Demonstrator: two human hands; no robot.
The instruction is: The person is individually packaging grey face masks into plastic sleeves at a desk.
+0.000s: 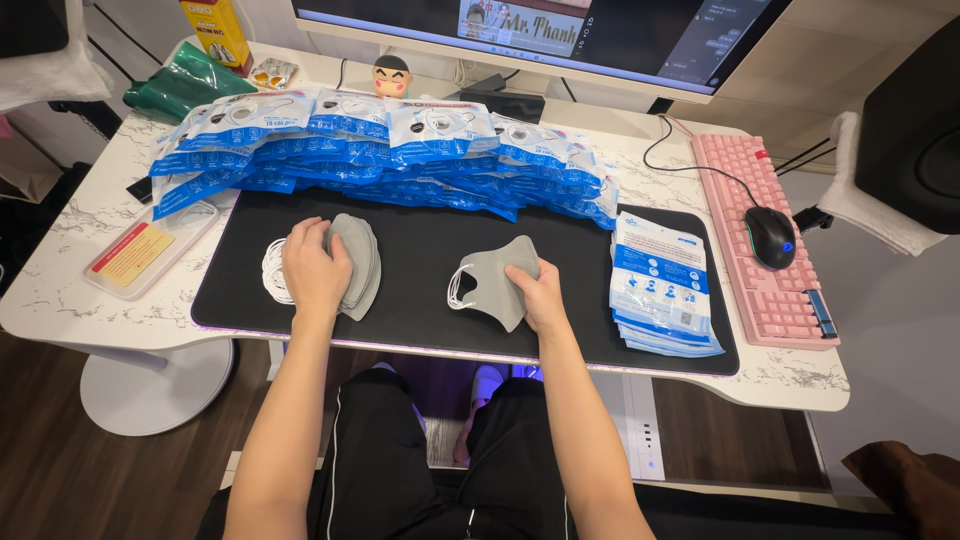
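Observation:
My left hand (314, 266) rests flat on a stack of grey face masks (360, 258) lying on the black desk mat (420, 300), their white ear loops (273, 272) bunched at the left. My right hand (537, 290) grips a single grey mask (495, 278) by its right edge near the middle of the mat. This mask's white loops (458, 290) hang at its left side.
A long pile of blue-and-white mask packets (390, 150) lies along the mat's far edge. A smaller stack of empty packets (660, 285) sits at the right. A pink keyboard (765, 250) with a black mouse (770, 235), a monitor (540, 30) and a clear tray (150, 250) surround the mat.

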